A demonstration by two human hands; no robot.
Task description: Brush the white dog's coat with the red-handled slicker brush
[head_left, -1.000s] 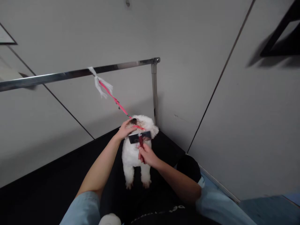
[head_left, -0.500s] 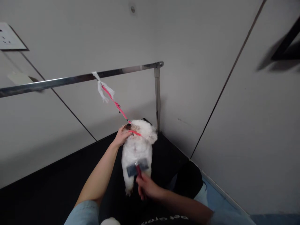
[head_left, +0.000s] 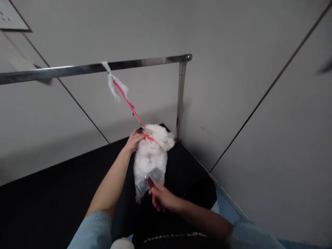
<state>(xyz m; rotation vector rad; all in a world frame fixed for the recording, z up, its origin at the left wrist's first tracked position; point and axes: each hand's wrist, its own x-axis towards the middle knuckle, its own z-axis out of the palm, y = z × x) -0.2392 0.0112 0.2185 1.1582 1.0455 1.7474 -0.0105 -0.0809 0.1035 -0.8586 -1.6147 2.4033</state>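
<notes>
A white, fluffy dog (head_left: 150, 155) is on the black table, its head tipped up and turned toward the left. My left hand (head_left: 132, 141) is closed around the side of its muzzle; some of the fingers are hidden. In my right hand (head_left: 164, 197) is the dark red handle of a slicker brush (head_left: 153, 176). The wide head of the brush lies against the dog's lower chest and upper front leg, smeared by motion. A pink grooming loop (head_left: 126, 99) runs from the dog's neck up to the metal bar, tied there with white cloth (head_left: 112, 83).
A chrome bar (head_left: 145, 62) crosses above the dog and joins an upright post (head_left: 181, 100) at the table's back corner. Grey walls border the black table (head_left: 64, 180). Blue floor (head_left: 228, 202) shows at the lower right. A wall socket (head_left: 12, 15) is at upper left.
The view has tilted down and shifted slightly. The brush has turned and sits a little further left on the dog. My left hand has stayed at the muzzle.
</notes>
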